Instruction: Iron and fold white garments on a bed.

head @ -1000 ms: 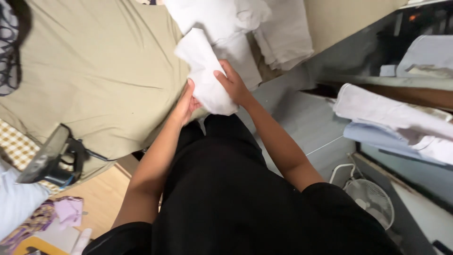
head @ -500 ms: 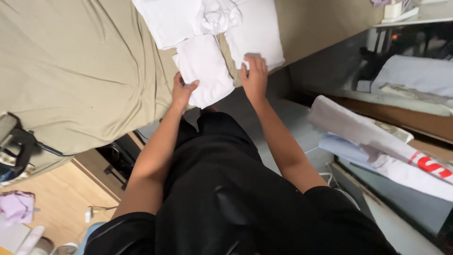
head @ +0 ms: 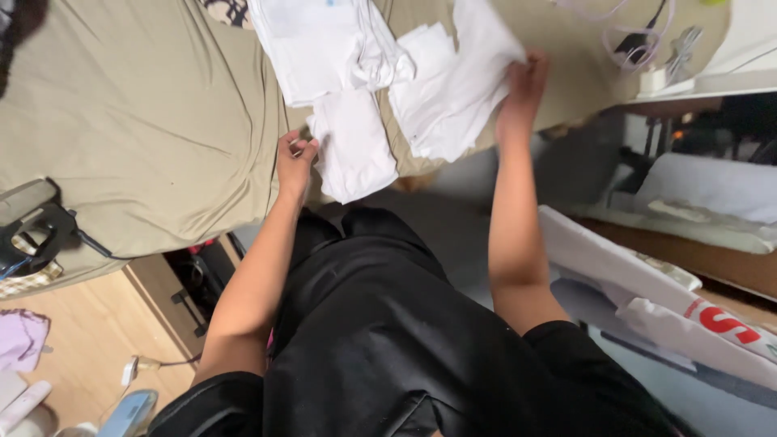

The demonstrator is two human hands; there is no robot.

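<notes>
My left hand (head: 294, 158) rests with curled fingers on the left edge of a folded white cloth (head: 351, 146) that lies on the olive-covered ironing surface (head: 137, 113) and hangs over its near edge. My right hand (head: 524, 81) is raised farther out and pinches the edge of another white garment (head: 457, 81), lifting it off the surface. A third folded white piece (head: 312, 44) lies just beyond both cloths.
A black iron (head: 32, 226) sits at the left edge of the surface. White folded garments (head: 647, 283) lie on a shelf to the right. Cables and a plug (head: 647, 40) lie at the upper right. Wooden floor with a lilac cloth (head: 20, 336) shows lower left.
My right hand left the near edge of the right-hand white garment, reached farther out and took hold of it, lifting it. My left hand stayed by the small folded cloth.
</notes>
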